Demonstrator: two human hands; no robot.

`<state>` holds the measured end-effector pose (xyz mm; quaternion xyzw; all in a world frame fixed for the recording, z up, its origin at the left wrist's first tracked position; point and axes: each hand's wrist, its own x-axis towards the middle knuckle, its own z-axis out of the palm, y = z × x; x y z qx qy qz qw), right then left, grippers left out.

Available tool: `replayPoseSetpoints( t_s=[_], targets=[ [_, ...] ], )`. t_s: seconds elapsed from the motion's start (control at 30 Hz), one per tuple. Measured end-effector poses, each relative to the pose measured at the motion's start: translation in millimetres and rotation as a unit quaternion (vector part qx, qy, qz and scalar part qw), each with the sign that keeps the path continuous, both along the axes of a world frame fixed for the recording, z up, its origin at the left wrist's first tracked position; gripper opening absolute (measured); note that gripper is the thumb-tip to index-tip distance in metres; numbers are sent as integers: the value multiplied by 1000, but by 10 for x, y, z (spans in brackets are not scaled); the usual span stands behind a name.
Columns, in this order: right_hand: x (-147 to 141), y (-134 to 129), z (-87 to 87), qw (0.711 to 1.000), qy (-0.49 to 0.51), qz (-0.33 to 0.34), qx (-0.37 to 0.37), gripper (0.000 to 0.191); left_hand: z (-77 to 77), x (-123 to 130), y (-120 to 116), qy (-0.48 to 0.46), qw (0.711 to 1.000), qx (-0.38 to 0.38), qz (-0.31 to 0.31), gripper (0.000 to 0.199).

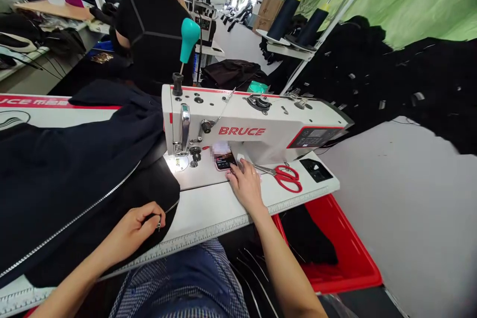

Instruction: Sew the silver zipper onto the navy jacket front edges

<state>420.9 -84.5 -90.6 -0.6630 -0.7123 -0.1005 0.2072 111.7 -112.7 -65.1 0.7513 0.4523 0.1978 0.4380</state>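
A dark navy garment with a long metal zipper spreads over the left of the sewing table, partly under the sewing machine. My left hand rests on its black cloth, fingers curled and closed at the zipper's near end, where a small metal part shows at the fingertips. Beneath the machine arm, a lit phone leans against the machine. My right hand reaches to its lower right corner, fingers stretched out and apart. Red-handled scissors lie just right of that hand.
A red bin with dark cloth stands below the table's right end. Thread cones sit on a stand behind the machine. A turquoise-handled tool sticks up from the machine head. Ahead, a person in black faces away.
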Motion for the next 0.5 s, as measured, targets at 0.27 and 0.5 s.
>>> replayPoseSetpoints(
  t_s=[0.27, 0.5],
  targets=[
    [930, -299, 80, 986, -55, -154, 7, 37, 158, -87, -177, 73, 997, 26, -31, 21],
    [1636, -426, 102, 972, -103, -135, -160, 41, 219, -178, -284, 65, 997, 34, -13, 20]
  ],
)
